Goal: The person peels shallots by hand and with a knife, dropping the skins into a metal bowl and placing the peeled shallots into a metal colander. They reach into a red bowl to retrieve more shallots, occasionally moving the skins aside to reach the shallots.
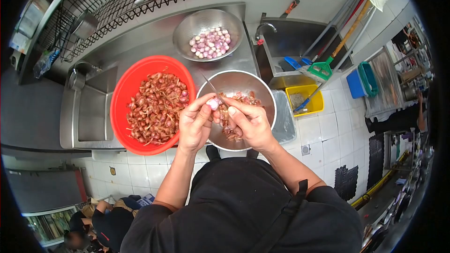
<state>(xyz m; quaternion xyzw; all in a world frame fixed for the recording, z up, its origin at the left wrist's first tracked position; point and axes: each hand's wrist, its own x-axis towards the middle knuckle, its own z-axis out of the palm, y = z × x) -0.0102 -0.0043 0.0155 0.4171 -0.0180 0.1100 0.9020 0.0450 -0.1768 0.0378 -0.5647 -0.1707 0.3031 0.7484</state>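
Between the fingertips of my left hand (195,121) is a peeled shallot (213,103), pale purple and white. My right hand (251,122) grips a small knife (212,85), its blade pointing up and to the left beside the shallot. Both hands are over a steel bowl (268,98) that has reddish-brown shallot skins (247,98) in it. To the left, a red basin (121,106) is heaped with unpeeled shallots (158,107). Behind the steel bowl, a metal colander (185,30) contains several peeled shallots (210,43). The knife handle is mostly hidden in my right hand.
A steel sink (96,117) is at the left and a deeper sink (293,42) at the back right. A wire rack (117,4) overhangs the counter. Right of the bowl are a yellow bucket (320,100) and a green broom (320,69). Another person (112,222) is at lower left.
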